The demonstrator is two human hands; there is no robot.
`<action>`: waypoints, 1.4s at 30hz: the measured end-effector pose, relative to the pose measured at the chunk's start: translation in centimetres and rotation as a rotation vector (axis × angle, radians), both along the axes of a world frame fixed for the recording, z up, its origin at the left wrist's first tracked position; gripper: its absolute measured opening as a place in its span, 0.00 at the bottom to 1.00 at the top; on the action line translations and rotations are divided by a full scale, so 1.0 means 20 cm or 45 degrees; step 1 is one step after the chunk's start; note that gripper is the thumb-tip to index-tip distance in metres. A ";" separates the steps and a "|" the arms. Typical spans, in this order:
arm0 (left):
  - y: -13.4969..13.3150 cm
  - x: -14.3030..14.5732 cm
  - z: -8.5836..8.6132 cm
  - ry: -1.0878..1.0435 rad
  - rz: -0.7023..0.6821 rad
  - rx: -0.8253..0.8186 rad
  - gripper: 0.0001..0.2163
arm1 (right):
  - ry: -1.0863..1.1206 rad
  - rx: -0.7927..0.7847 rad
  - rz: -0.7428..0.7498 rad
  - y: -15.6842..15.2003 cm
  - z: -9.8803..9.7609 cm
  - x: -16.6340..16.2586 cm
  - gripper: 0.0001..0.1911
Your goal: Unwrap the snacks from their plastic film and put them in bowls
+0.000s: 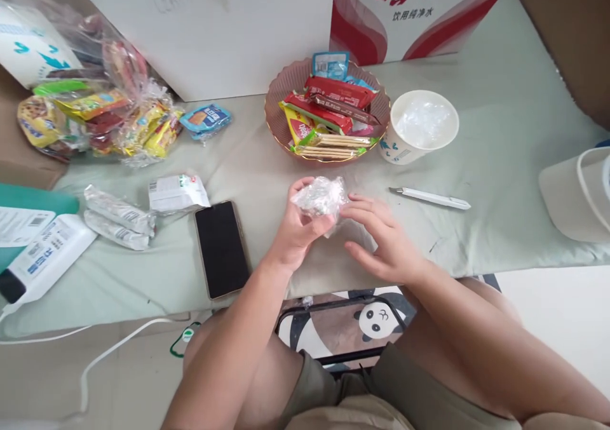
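My left hand (296, 232) is closed around a crumpled clear plastic wrapper (320, 197), held just above the table's front edge. My right hand (381, 238) sits right beside it, fingers spread and lightly curled, fingertips touching the wrapper's right side. Behind the hands stands a pink ribbed bowl (277, 100) filled with several wrapped snacks. A white paper cup (422, 127) lined with clear plastic stands to the bowl's right.
A black phone (221, 248) lies left of my hands, a white utility knife (431, 197) to the right. Snack packets (119, 217), a clear bag of snacks (95, 109) and a white tube (45, 258) lie at left. Cardboard boxes (214, 30) stand behind.
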State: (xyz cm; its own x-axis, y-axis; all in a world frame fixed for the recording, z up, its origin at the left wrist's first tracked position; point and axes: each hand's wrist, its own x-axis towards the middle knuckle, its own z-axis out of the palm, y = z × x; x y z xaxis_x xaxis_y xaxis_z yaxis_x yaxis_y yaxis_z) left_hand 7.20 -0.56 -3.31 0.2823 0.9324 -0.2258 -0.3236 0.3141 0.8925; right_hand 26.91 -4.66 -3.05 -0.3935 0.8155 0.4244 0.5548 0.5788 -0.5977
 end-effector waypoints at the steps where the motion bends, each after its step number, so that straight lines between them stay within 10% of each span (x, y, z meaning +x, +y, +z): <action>1: 0.01 0.00 -0.01 0.022 0.011 0.057 0.38 | -0.002 -0.033 0.035 0.00 0.01 0.02 0.25; 9: 0.02 0.01 -0.03 0.154 0.057 0.069 0.32 | -0.110 -0.084 0.117 0.02 0.05 0.11 0.20; 15: 0.01 -0.02 -0.01 0.235 0.223 0.075 0.23 | -0.483 -0.230 -0.825 0.04 0.03 0.36 0.15; 22: 0.03 -0.03 -0.03 0.274 0.219 0.149 0.21 | -0.653 -0.414 -1.048 0.04 0.01 0.46 0.12; 25: 0.03 -0.02 -0.05 0.350 0.196 0.250 0.23 | -0.171 -0.555 -0.911 0.03 0.05 0.31 0.12; 30: 0.00 0.00 -0.08 0.533 0.160 0.371 0.24 | 0.648 -1.138 -0.176 -0.02 0.09 -0.01 0.22; 42: -0.05 0.03 -0.07 0.631 0.192 0.602 0.21 | 0.845 -1.507 -0.241 0.00 0.12 -0.16 0.23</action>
State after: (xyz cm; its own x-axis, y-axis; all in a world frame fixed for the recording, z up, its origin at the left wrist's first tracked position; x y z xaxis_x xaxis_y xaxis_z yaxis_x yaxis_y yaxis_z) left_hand 7.71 -1.51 -4.65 0.1108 0.9832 0.1451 0.1475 -0.1607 0.9759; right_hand 23.66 -4.59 -0.61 -0.2347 0.8374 -0.4937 -0.0140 -0.5108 -0.8596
